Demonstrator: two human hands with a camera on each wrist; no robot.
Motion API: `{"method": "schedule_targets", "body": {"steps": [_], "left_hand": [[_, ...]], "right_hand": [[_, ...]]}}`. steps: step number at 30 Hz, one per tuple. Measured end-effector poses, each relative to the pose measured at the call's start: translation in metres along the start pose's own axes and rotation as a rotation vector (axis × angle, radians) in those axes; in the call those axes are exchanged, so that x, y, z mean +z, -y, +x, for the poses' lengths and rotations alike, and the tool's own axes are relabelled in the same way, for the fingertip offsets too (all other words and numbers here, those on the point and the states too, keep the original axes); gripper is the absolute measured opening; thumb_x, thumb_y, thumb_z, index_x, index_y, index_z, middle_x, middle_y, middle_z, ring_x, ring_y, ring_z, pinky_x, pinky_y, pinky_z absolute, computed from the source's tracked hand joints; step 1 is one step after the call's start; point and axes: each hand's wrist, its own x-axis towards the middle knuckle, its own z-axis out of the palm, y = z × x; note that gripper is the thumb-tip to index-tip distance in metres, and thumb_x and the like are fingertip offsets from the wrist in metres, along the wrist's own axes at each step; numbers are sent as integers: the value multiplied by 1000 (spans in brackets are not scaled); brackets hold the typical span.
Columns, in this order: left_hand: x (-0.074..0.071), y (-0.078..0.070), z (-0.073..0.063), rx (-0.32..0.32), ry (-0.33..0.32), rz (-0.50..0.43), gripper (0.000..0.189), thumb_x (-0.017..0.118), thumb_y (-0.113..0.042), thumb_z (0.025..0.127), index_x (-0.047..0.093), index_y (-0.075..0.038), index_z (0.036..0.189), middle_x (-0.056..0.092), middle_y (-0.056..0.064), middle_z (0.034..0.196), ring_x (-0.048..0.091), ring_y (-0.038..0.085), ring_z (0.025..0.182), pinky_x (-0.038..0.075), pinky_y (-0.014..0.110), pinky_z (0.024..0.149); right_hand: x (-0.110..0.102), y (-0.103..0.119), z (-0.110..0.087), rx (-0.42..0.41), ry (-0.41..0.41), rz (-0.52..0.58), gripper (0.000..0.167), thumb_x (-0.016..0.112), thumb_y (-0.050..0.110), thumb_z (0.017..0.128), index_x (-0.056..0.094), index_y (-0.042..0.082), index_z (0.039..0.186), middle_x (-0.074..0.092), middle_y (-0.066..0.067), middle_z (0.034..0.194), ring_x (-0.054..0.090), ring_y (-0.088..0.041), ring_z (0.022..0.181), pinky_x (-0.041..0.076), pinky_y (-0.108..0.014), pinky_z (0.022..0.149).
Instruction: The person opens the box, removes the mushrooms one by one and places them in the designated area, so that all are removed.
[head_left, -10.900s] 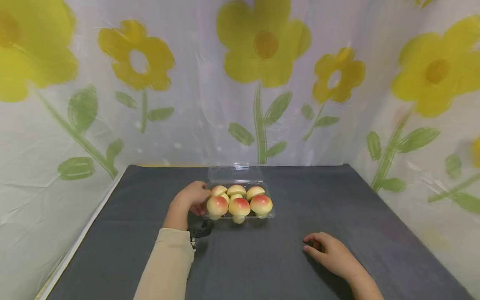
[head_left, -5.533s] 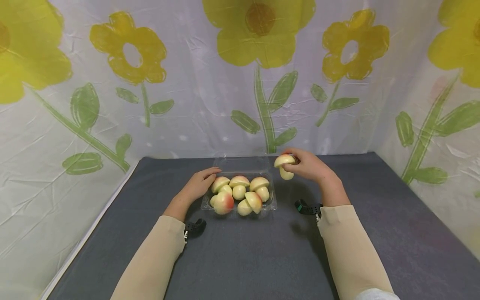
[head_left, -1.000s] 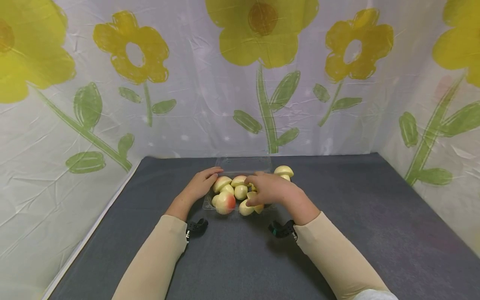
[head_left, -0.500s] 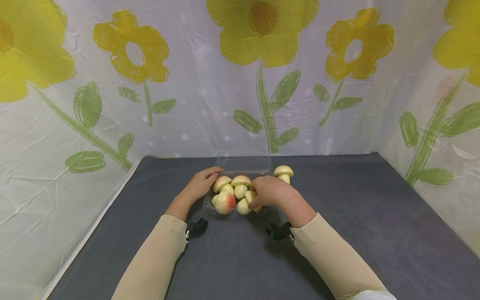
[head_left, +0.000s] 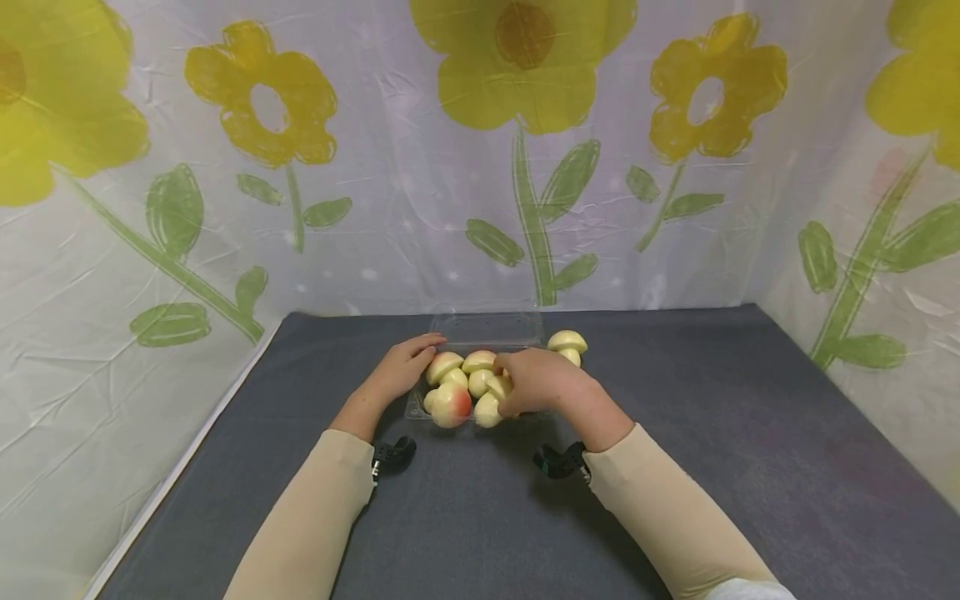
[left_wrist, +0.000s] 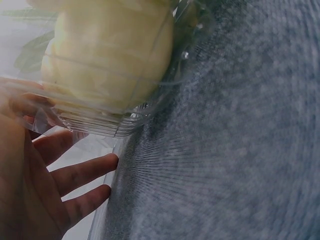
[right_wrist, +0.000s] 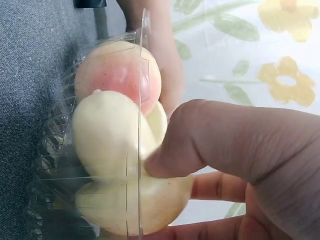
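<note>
Mushroom (right_wrist: pixel 117 157) now sideways, stem (head_left: pixel 487 411) leftward

Soft, even light fills the head view; a diffuse shadow (head_left: pixel 552 498) lies on the bench (head_left: pixel 465 533) in front and right of the clear box (head_left: pixel 415 410). The left wrist view is dim and hazy; the right wrist's brighter, the backdrop (right_wrist: pixel 232 70) beyond the box washed out.

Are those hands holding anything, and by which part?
The right hand grips the front-right mushroom by its cap; the left hand rests against the left side of the clear box.
</note>
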Motion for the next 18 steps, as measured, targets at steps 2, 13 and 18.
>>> {"method": "schedule_targets", "body": {"steps": [2,13,18], "left_hand": [[0,0,0,-1,4,1,43,40,-25,113,53,-9,151,44,11,158,35,37,148,32,59,117],[0,1,1,7,8,7,43,40,-25,113,54,-9,151,44,11,159,34,36,148,31,59,118],[0,1,1,0,10,0,44,39,-26,113,54,-9,151,43,11,159,33,36,149,31,59,118]], "right_hand": [[-1,0,0,-4,-4,-4,56,78,30,85,62,15,136,62,0,88,56,-20,76,45,-35,66],[-7,-3,0,-87,-72,8,51,77,27,90,61,17,136,64,1,98,55,-19,79,43,-36,65],[-14,-8,-3,-126,-127,77,50,74,20,88,62,18,136,64,1,106,55,-20,81,44,-36,65]]}}
